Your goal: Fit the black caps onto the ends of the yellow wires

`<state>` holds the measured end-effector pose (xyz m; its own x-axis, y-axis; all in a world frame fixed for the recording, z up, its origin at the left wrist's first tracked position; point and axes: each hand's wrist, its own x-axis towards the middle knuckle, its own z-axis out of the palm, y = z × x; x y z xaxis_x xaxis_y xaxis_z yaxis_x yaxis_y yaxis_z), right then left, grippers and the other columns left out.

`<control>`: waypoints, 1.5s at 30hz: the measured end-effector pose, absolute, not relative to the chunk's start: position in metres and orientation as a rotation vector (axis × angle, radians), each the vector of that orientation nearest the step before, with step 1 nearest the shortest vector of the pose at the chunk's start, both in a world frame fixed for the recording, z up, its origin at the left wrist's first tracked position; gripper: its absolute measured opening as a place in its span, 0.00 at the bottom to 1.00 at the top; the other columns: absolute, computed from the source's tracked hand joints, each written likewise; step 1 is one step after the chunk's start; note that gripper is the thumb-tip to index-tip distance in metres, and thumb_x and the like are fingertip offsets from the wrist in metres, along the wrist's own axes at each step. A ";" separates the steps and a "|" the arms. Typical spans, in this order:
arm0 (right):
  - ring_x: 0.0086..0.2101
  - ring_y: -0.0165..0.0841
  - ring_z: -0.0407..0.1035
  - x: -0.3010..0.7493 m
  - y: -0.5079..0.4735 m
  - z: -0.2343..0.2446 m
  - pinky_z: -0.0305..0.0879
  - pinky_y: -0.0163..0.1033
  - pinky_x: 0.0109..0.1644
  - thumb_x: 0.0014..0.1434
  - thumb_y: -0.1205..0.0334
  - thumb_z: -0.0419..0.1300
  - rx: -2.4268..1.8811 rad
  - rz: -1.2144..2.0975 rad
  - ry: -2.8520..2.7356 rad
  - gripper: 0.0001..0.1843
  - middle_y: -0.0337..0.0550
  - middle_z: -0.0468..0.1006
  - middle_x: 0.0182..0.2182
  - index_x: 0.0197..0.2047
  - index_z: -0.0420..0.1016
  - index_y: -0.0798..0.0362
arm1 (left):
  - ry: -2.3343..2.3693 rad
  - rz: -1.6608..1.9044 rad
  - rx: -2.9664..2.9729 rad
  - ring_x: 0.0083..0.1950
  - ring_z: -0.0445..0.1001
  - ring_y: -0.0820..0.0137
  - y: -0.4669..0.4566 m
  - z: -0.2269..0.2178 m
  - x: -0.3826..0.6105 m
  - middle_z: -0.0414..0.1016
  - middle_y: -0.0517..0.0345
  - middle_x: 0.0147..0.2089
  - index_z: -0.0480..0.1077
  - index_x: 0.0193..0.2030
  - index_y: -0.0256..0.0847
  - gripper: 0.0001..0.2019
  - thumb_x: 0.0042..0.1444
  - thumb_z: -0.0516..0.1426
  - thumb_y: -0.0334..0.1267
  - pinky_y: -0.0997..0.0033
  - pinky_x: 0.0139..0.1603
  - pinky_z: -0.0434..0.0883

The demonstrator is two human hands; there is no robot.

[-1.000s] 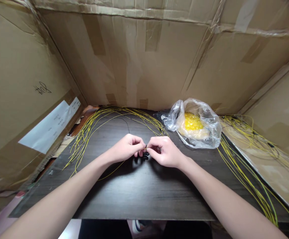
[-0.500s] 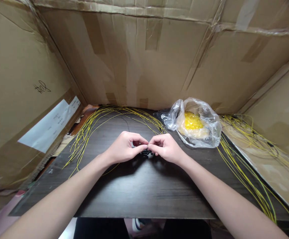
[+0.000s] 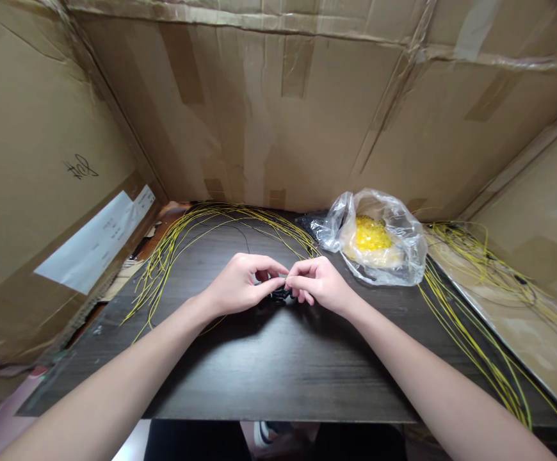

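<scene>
My left hand [image 3: 240,285] and my right hand [image 3: 319,285] meet above the middle of the dark wood-grain table [image 3: 278,378]. Their fingertips pinch together at one small spot, apparently on a thin yellow wire [image 3: 211,328] that runs in under my left hand. A small cluster of black plastic connectors [image 3: 282,294] sits just below the fingertips, partly hidden by my fingers. A bundle of yellow wires [image 3: 173,256] arcs around the far left side of the table, not touching my hands.
A clear plastic bag [image 3: 384,256] of yellow pellets [image 3: 371,233] stands at the far right of the table. More yellow wires [image 3: 470,333] trail over the right edge onto a cardboard sheet [image 3: 523,307]. Cardboard walls [image 3: 278,115] enclose the back and sides.
My hands have moved closer together and slightly farther up the table since the oldest frame. The black connectors are now more covered by my fingers.
</scene>
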<state>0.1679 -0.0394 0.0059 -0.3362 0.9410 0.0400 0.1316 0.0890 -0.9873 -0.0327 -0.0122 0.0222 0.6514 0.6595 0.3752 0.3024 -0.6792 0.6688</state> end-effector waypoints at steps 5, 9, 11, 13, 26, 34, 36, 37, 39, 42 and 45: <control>0.14 0.23 0.61 0.167 -0.039 0.006 0.53 0.28 0.16 0.50 0.62 0.62 -1.059 1.380 -1.542 0.09 0.37 0.72 0.16 0.26 0.76 0.60 | 0.743 0.819 2.305 0.32 0.75 0.72 -0.013 0.025 -0.033 0.81 0.57 0.33 0.80 0.37 0.40 0.07 0.60 0.59 0.35 0.73 0.35 0.68; 0.14 0.23 0.62 0.167 -0.040 0.005 0.53 0.28 0.15 0.50 0.62 0.62 -1.055 1.375 -1.533 0.08 0.37 0.72 0.17 0.26 0.76 0.59 | 0.790 0.769 2.245 0.31 0.75 0.72 -0.014 0.027 -0.032 0.80 0.57 0.31 0.80 0.35 0.39 0.08 0.59 0.59 0.36 0.73 0.34 0.68; 0.14 0.23 0.62 0.166 -0.040 0.004 0.53 0.28 0.16 0.50 0.62 0.62 -1.059 1.366 -1.536 0.08 0.38 0.73 0.17 0.26 0.76 0.59 | 0.806 0.747 2.207 0.30 0.74 0.72 -0.015 0.027 -0.032 0.79 0.57 0.30 0.79 0.34 0.38 0.08 0.59 0.59 0.37 0.73 0.33 0.68; 0.14 0.23 0.61 0.165 -0.040 0.004 0.53 0.28 0.16 0.50 0.62 0.62 -1.061 1.354 -1.540 0.08 0.38 0.73 0.17 0.26 0.76 0.59 | 0.830 0.721 2.139 0.29 0.72 0.73 -0.015 0.027 -0.031 0.79 0.57 0.29 0.78 0.33 0.37 0.08 0.58 0.59 0.37 0.73 0.33 0.67; 0.21 0.25 0.65 0.168 -0.041 -0.001 0.61 0.30 0.25 0.57 0.64 0.59 -1.052 1.012 -1.777 0.08 0.38 0.73 0.22 0.29 0.76 0.57 | 0.856 0.610 1.586 0.25 0.67 0.76 -0.011 0.025 -0.026 0.74 0.59 0.28 0.74 0.30 0.35 0.05 0.52 0.61 0.35 0.74 0.30 0.66; 0.24 0.27 0.65 0.168 -0.044 0.003 0.60 0.32 0.28 0.56 0.69 0.58 -1.015 0.756 -1.940 0.08 0.40 0.76 0.24 0.28 0.78 0.56 | 0.859 0.460 1.544 0.23 0.68 0.74 -0.007 0.022 -0.027 0.76 0.52 0.27 0.74 0.28 0.34 0.19 0.61 0.54 0.48 0.75 0.23 0.60; 0.24 0.27 0.64 0.168 -0.044 0.004 0.59 0.32 0.28 0.56 0.69 0.58 -1.012 0.727 -1.961 0.08 0.39 0.76 0.24 0.27 0.78 0.56 | 0.854 0.448 1.538 0.23 0.67 0.75 -0.008 0.022 -0.027 0.76 0.53 0.27 0.74 0.28 0.34 0.19 0.60 0.55 0.48 0.75 0.22 0.60; 0.23 0.26 0.64 0.168 -0.045 0.005 0.59 0.32 0.28 0.56 0.69 0.59 -1.010 0.719 -1.968 0.08 0.39 0.76 0.24 0.27 0.78 0.56 | 0.849 0.447 1.538 0.23 0.67 0.75 -0.008 0.022 -0.027 0.76 0.53 0.27 0.74 0.28 0.35 0.18 0.60 0.55 0.47 0.75 0.22 0.60; 0.23 0.26 0.64 0.168 -0.045 0.005 0.58 0.32 0.28 0.56 0.69 0.59 -1.003 0.714 -1.977 0.08 0.39 0.77 0.24 0.28 0.79 0.55 | 0.843 0.453 1.536 0.22 0.66 0.75 -0.008 0.022 -0.027 0.75 0.55 0.26 0.73 0.27 0.35 0.16 0.59 0.56 0.45 0.76 0.22 0.60; 0.23 0.26 0.64 0.168 -0.045 0.004 0.58 0.31 0.28 0.56 0.69 0.59 -0.995 0.722 -1.979 0.08 0.39 0.77 0.24 0.29 0.79 0.55 | 0.838 0.471 1.527 0.23 0.66 0.76 -0.008 0.022 -0.027 0.75 0.56 0.26 0.72 0.27 0.35 0.12 0.57 0.57 0.42 0.75 0.23 0.61; 0.23 0.25 0.64 0.168 -0.044 0.003 0.58 0.31 0.27 0.56 0.69 0.60 -0.996 0.731 -1.969 0.08 0.39 0.76 0.23 0.28 0.79 0.56 | 0.829 0.478 1.525 0.23 0.66 0.76 -0.008 0.022 -0.028 0.74 0.56 0.27 0.71 0.27 0.35 0.09 0.55 0.57 0.38 0.75 0.24 0.61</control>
